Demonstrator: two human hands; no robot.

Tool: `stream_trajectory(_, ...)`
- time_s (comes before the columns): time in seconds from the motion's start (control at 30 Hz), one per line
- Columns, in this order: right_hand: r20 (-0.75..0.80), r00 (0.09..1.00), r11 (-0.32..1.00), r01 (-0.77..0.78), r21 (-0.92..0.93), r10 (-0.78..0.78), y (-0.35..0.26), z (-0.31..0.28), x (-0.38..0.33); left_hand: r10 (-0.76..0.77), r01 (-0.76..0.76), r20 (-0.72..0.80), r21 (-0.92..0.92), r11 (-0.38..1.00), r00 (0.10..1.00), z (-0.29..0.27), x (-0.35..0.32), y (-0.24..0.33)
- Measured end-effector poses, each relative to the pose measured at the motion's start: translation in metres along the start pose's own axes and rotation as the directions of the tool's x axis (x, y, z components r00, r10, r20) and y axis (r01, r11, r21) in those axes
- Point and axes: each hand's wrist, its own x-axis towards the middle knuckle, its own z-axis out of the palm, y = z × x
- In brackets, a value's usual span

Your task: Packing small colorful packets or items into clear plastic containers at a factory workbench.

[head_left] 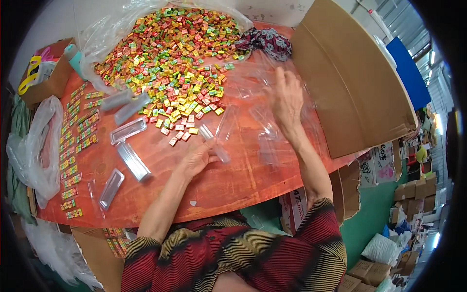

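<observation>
One clear tube (214, 142) against left hand (196, 159)

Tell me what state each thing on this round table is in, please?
Left hand: closed on a clear plastic case.
Right hand: fingers spread, reaching into the loose clear cases.
Candy heap: loose, spilling from an opened plastic bag.
Filled candy strips: laid in rows.
Empty clear cases: lying flat, unfilled.
Big cardboard box: open.

You have bright, even light; glare sits on the clear plastic trays (127, 130); fisheye bends and darkens the edges; your raised right hand (287, 97) is slightly blurred.
</observation>
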Motion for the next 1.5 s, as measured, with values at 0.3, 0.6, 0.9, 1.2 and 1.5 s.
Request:
stream_trajectory(0.3, 0.802, 0.482, 0.144, -0.819, 0.555, -0.353, -0.058, 0.026, -0.062, 0.048, -0.057, 0.124, 0.075, 0.996, 0.991, 0.01, -0.005, 0.003)
stream_trajectory(0.6, 0.407, 0.913, 0.938, -0.148, 0.313, 0.009, -0.021, 0.013, -0.047, 0.012, -0.014, 0.041, 0.04, 0.999, 0.999, -0.003, -0.003, -0.003)
stream_trajectory(0.9, 0.782, 0.577, 0.515, -0.608, 0.604, -0.237, -0.063, 0.007, -0.057, 0.098, -0.098, 0.037, 0.007, 0.995, 0.995, 0.005, -0.001, -0.005)
stream_trajectory(1.2, 0.851, 0.432, 0.42, -0.741, 0.523, -0.298, -0.045, 0.022, -0.061, 0.05, -0.051, 0.104, 0.008, 0.999, 0.993, 0.001, -0.005, -0.004)
stream_trajectory(1.5, 0.117, 0.992, 0.937, -0.08, 0.341, 0.042, -0.012, -0.005, -0.028, 0.056, -0.055, 0.016, -0.061, 0.997, 0.998, -0.005, 0.001, -0.015)
